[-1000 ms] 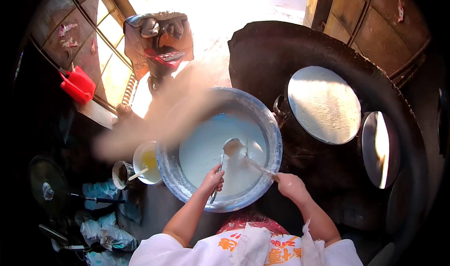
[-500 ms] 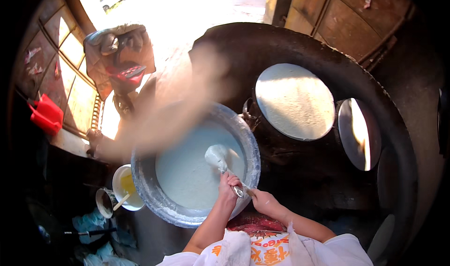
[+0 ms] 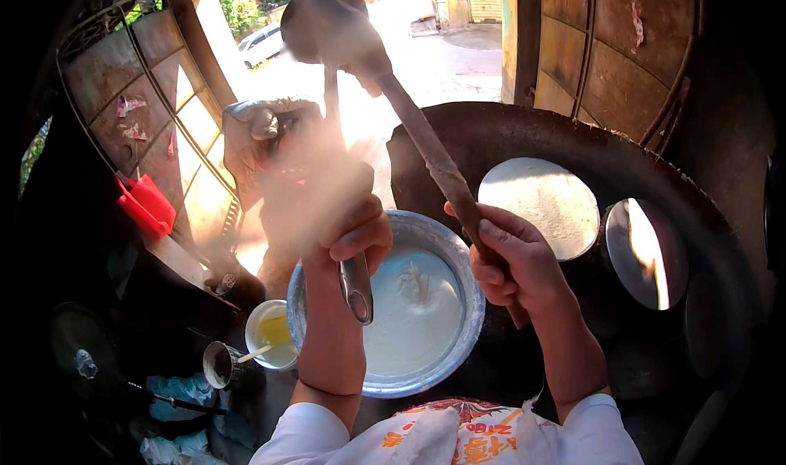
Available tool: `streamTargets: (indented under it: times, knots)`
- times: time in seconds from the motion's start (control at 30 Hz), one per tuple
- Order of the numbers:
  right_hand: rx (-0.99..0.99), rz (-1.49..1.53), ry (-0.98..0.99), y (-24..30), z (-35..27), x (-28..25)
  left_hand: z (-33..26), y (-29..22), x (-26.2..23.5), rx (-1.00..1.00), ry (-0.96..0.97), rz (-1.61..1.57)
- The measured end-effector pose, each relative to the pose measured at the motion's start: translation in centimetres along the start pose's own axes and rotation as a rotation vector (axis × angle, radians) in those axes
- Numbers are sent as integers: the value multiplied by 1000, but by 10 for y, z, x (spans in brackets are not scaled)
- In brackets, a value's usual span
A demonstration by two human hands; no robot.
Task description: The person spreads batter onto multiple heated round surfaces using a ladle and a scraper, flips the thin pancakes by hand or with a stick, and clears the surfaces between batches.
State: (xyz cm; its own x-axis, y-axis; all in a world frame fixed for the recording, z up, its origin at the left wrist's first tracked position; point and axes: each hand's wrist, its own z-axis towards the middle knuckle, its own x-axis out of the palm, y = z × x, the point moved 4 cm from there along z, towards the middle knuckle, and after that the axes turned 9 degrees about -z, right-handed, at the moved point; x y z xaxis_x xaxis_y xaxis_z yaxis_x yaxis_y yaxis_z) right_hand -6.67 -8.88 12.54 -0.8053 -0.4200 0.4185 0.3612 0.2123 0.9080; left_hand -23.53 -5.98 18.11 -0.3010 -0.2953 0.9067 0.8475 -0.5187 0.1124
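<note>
Both my hands are raised over a wide metal pot (image 3: 477, 301) of pale, milky batter (image 3: 409, 334), whose surface is disturbed in the middle. My left hand (image 3: 360, 237) is closed around the metal handle (image 3: 357, 289) of a ladle. Its dark, round bowl (image 3: 315, 24) points up and away from me. In my closed right hand (image 3: 517, 256) is a wooden stick (image 3: 430, 150) with a wider, pale-coated end. That end crosses beside the ladle bowl, high beyond the pot; whether they touch I cannot tell. A pale blur partly veils the left hand.
Right of the pot, a large dark round stove (image 3: 458, 125) carries a round pan with a pale layer (image 3: 540, 203) and a shiny disc (image 3: 643, 256). On the left are a white tub (image 3: 260, 322), a small can (image 3: 219, 365), plastic bags (image 3: 176, 395) and a red container (image 3: 149, 205).
Both hands rose from the pot's near rim, lifting ladle and stick upward and forward. The ladle bowl left the batter. The view tilted up, showing more of the doorway.
</note>
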Motion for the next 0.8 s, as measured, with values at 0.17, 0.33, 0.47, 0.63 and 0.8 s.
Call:
streamTargets:
  times: [0.17, 0.33, 0.47, 0.63, 0.8]
  knots:
    - [36, 85, -50, -58, 1, 9, -38, -45, -32, -100, -89, -118]
    - [392, 82, -238, -103, -51, -30, -90, -34, -91, -258, -639, -363]
    - [247, 184, -402, -122, -86, -52, -79, -8, -163, -411, -803, -108]
    - [196, 237, -587, -102, -158, -52, -22, 63, -125, -595, -684, -435]
    - [-319, -572, -1338, -49, -239, -160, 31, 269, -170, -1019, -738, -444]
